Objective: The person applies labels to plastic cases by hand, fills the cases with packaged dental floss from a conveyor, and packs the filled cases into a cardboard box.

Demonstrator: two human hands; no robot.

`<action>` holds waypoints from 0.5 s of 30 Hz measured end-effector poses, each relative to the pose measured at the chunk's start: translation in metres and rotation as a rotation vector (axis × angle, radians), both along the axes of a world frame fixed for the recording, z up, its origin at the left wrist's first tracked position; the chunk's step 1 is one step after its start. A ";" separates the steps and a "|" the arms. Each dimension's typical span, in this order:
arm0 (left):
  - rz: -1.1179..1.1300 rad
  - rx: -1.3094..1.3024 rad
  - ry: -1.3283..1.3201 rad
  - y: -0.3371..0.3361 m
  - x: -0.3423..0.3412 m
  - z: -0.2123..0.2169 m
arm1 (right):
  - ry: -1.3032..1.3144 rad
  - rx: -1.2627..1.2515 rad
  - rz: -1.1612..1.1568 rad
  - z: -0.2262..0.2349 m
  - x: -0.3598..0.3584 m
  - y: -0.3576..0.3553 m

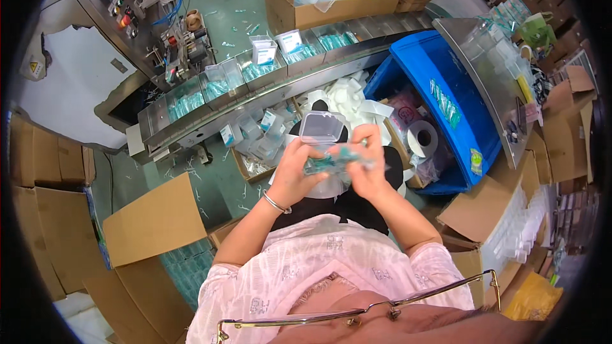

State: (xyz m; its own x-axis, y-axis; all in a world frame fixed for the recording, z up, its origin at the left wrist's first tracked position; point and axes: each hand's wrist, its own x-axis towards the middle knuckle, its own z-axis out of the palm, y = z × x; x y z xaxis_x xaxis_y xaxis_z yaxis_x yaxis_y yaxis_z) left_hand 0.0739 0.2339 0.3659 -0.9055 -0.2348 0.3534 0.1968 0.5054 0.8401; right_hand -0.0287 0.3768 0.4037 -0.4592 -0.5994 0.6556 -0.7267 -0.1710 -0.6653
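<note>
A bunch of thin teal sticks in clear wrapping (328,162) is held in front of my lap, between both hands. My left hand (294,171) wraps its fingers round the left end. On the other side my right hand (368,169) pinches the right end, which is smeared by motion. Beneath them a clear plastic box (328,187) rests on my lap, its hinged lid (322,127) raised on the far side. My hands and the bunch hide most of the box's inside.
Beyond my knees runs a metal conveyor (255,94) whose compartments hold teal packets and clear boxes. White pieces (344,97) heap before it. A blue bin (472,127) stands at right, cardboard boxes (156,216) at left. A machine (89,57) stands at far left.
</note>
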 end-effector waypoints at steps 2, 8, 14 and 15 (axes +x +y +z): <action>-0.014 0.036 0.015 -0.001 0.006 -0.001 | -0.017 -0.033 -0.081 -0.003 -0.001 0.002; -0.040 -0.113 0.094 0.007 0.014 -0.007 | 0.123 0.009 0.046 -0.014 0.004 -0.010; 0.088 -0.102 0.085 0.005 0.025 -0.016 | 0.140 0.044 0.155 -0.029 0.016 -0.002; 0.095 -0.102 0.085 0.004 0.027 -0.020 | 0.197 0.079 0.162 -0.023 0.019 -0.002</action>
State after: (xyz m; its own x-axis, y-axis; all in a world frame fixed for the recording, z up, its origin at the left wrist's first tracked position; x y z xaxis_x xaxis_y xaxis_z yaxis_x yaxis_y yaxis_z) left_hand 0.1005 0.2383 0.3462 -0.8467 -0.2769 0.4544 0.2124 0.6071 0.7657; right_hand -0.0094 0.3748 0.3810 -0.2208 -0.7074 0.6714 -0.8109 -0.2493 -0.5294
